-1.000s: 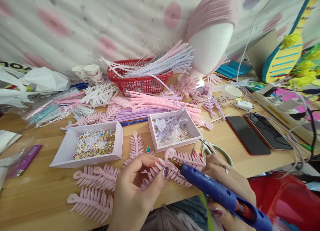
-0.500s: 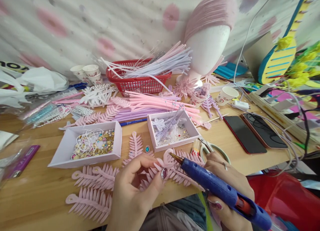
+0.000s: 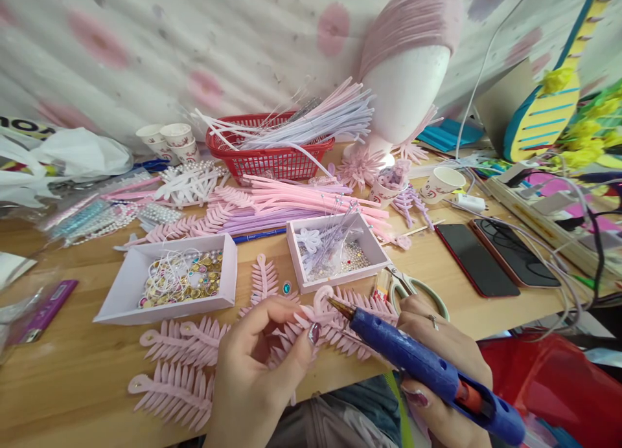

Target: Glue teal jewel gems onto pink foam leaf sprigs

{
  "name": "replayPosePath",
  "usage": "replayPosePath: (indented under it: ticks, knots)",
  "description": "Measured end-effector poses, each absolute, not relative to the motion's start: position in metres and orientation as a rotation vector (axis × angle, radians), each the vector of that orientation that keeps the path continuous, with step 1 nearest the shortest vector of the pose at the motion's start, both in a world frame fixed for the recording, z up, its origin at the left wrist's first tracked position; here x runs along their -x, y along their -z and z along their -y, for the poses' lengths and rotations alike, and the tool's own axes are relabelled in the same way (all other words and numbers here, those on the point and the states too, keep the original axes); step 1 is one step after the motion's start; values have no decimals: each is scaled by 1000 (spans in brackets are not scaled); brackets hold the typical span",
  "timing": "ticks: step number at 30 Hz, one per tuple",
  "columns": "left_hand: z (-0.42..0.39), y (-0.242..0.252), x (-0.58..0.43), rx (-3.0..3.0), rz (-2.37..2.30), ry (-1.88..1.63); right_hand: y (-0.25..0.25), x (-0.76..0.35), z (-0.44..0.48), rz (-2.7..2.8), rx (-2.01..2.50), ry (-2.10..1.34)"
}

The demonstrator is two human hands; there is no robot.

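Observation:
Between thumb and fingers, my left hand [image 3: 265, 364] pinches a pink pipe-cleaner feather [image 3: 324, 300] by its curled end. My right hand [image 3: 440, 357] is wrapped round a blue hot glue gun [image 3: 405, 351], whose brass nozzle points left and lies at the curl; whether it touches, I cannot tell. More pink pipe-cleaner feathers [image 3: 175, 393] lie on the table left of my left hand, some with a small gem at the rounded end. Another feather [image 3: 264, 280] and a teal gem [image 3: 286, 288] lie just beyond my fingers. Scissors [image 3: 422, 292] rest behind my right hand.
A white box [image 3: 114, 292] holds gold-rimmed gems and white cord; another box [image 3: 301, 276] holds pearls and wired beads. Behind stand a red basket [image 3: 228, 160] of pipe cleaners and a foam head [image 3: 413, 92]. Two phones [image 3: 476, 260] and a power strip [image 3: 544, 224] are at right.
My left hand and the held feather have shifted slightly left. The glue gun's nozzle has moved a little left and stays at the curl.

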State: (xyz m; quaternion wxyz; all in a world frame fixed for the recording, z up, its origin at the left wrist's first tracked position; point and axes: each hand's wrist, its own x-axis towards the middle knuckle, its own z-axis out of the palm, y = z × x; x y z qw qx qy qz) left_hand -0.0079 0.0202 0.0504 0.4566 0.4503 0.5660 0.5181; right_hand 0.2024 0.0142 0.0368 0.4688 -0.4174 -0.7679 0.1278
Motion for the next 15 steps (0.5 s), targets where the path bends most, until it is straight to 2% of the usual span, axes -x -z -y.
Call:
replayPosePath:
  ticks: [15]
  knots:
    - [-20,-53,6,-1032,-1413,-1314,-52,-194,-18,1969,961,-331]
